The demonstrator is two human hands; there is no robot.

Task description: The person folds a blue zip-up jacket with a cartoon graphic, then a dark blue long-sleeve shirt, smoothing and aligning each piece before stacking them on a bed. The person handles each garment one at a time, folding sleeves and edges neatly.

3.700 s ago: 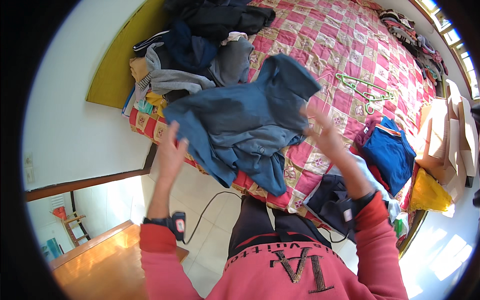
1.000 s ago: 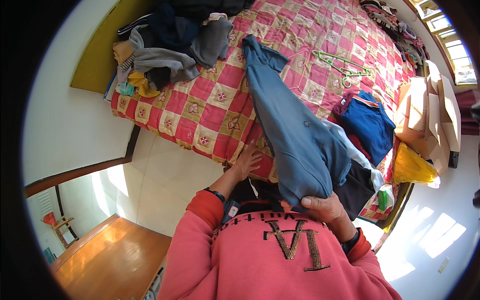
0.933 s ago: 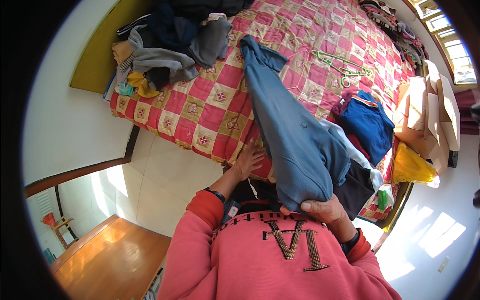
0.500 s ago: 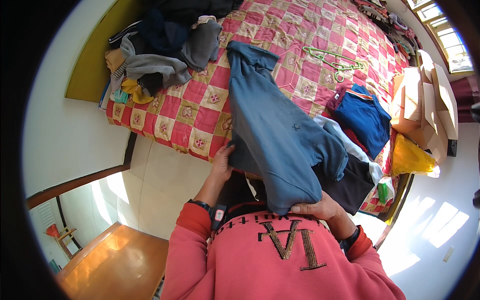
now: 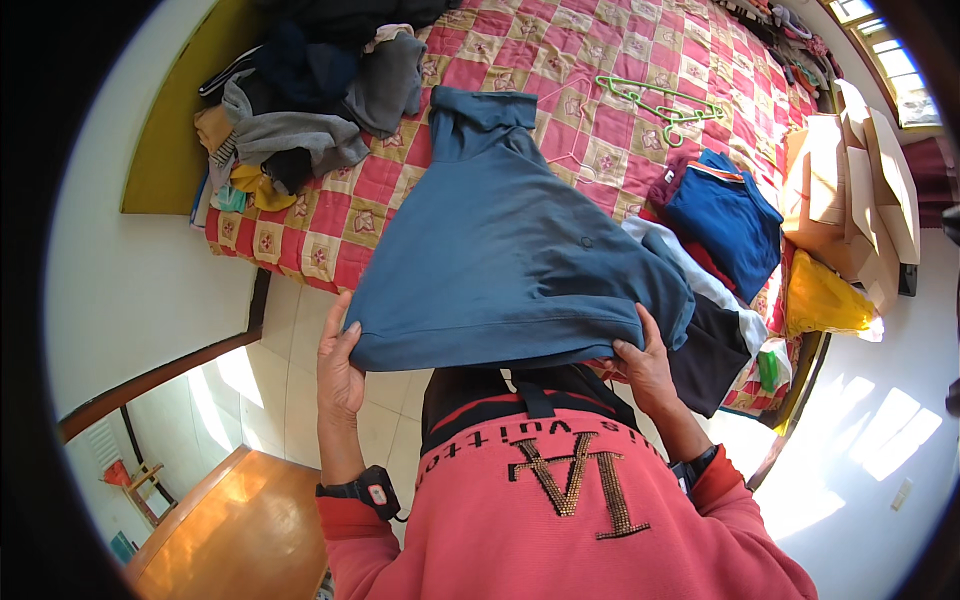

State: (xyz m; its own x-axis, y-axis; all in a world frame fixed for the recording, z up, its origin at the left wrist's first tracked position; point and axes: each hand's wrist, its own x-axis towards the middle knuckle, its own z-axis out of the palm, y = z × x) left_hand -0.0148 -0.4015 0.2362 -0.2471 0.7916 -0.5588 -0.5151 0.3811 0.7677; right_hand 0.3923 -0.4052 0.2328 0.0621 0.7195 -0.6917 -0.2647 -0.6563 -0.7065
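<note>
Left hand (image 5: 340, 362) and right hand (image 5: 648, 368), well apart, grip the hem (image 5: 490, 343) of the blue garment (image 5: 490, 240) at either end, its collar (image 5: 484, 108) on the checked bed (image 5: 560, 42), and I'd say it's being straightened, the next move calling for an even pull both ways.

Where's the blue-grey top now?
In the middle of the head view, the blue-grey top lies partly on the bed, its near edge held between the left hand and right hand.
</note>
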